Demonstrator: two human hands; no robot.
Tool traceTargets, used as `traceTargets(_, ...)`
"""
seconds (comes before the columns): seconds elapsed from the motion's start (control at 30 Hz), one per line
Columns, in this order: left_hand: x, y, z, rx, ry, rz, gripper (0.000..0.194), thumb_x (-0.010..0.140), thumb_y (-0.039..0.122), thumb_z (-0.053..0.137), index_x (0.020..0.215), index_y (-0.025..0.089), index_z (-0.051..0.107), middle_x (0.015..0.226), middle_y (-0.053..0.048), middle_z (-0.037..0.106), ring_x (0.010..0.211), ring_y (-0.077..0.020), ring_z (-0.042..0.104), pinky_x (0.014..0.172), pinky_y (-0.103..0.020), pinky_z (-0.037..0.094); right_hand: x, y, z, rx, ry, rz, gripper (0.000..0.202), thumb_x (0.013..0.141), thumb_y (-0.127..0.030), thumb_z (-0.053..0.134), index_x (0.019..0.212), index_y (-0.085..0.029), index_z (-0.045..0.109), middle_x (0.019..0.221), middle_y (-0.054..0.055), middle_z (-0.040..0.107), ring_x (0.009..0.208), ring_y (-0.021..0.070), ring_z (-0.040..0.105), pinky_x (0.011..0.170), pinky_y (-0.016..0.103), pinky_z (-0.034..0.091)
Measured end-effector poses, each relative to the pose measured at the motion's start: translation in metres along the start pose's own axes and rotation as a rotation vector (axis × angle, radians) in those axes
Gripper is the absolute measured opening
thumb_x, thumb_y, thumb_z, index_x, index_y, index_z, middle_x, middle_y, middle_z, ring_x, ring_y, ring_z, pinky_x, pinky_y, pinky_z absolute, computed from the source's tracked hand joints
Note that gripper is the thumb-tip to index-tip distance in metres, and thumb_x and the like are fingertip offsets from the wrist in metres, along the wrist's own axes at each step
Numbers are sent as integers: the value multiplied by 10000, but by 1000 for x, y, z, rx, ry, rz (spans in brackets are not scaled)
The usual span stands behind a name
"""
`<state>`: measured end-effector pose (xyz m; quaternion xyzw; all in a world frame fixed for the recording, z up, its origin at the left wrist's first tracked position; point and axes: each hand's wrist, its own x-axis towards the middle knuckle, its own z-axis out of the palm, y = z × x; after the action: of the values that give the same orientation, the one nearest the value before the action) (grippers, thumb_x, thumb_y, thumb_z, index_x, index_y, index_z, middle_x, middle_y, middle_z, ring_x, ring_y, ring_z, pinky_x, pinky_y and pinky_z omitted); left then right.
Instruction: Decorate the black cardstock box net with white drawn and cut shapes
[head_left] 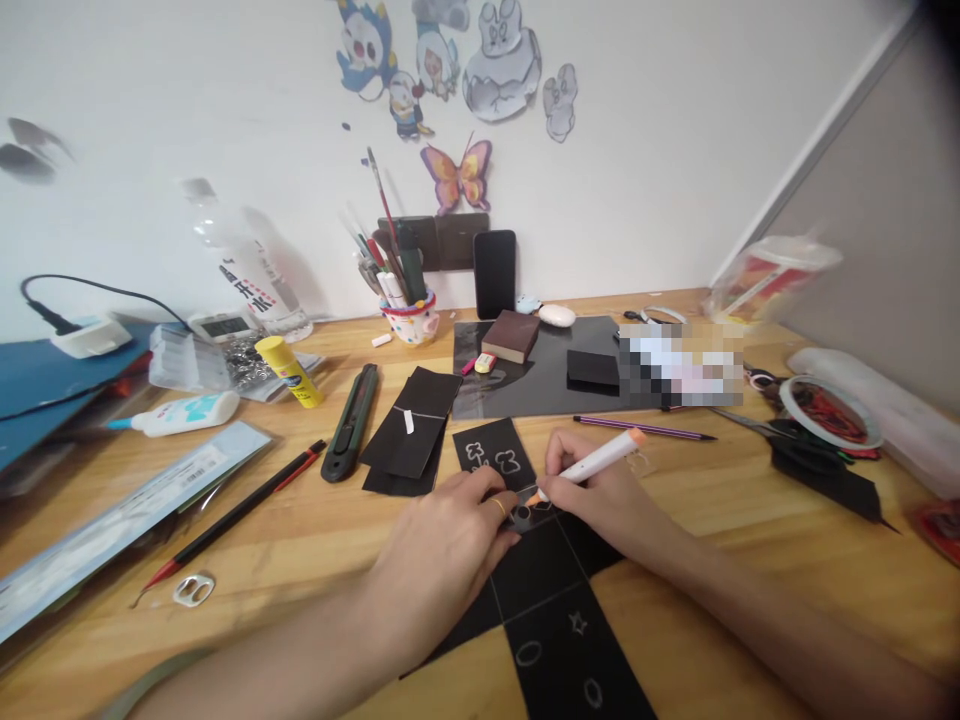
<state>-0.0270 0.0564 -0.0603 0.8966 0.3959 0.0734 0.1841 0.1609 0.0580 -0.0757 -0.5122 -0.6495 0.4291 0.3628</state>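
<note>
A black paper cut-out in a cross-like shape lies on the wooden table, with light outlines of a star, ovals and cloud-like shapes on it. My right hand grips a white marker with an orange end, its tip down on the paper. Beside that tip, my left hand, with a ring on one finger, has its fingers curled and pressing at a small see-through piece like a stencil. My left fingers partly hide this piece.
Left of the paper lie black paper strips, a utility knife, a glue stick and a black-and-red pen. Behind are a pen cup, a phone and a brown box. Scissors lie right.
</note>
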Motion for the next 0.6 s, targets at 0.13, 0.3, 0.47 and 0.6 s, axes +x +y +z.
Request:
traceTargets(0.13, 0, 0, 0, 9, -17, 2, 240, 889, 258, 409, 1062, 202, 565, 1011, -46, 544, 883, -210, 569, 731, -372, 512, -4, -1, 1, -39, -4, -35, 176, 755, -144, 512, 649, -213, 390, 587, -77, 381, 530, 93, 355, 487, 226, 269)
traceTargets(0.3, 1, 2, -3, 20, -28, -6, 250, 889, 260, 413, 1077, 210, 571, 1002, -39, 546, 855, -209, 578, 693, -367, 512, -8, -9, 2, -173, 41, -112, 198, 752, -147, 516, 624, -214, 380, 557, -74, 392, 495, 90, 351, 452, 226, 255)
traceTargets(0.47, 2, 2, -5, 30, -50, -14, 251, 885, 269, 430, 1080, 214, 579, 1014, -40, 549, 839, -209, 585, 656, -348, 507, -7, -12, 6, -254, 1, -124, 190, 743, -137, 498, 614, -215, 382, 532, -75, 386, 475, 90, 342, 435, 223, 243)
traceTargets(0.6, 1, 3, -6, 51, -54, -14, 243, 886, 277, 430, 1048, 201, 594, 993, -45, 550, 830, -213, 584, 620, -334, 499, -6, -12, 8, -335, 22, -136, 188, 735, -147, 501, 603, -215, 386, 532, -70, 415, 477, 94, 367, 441, 226, 252)
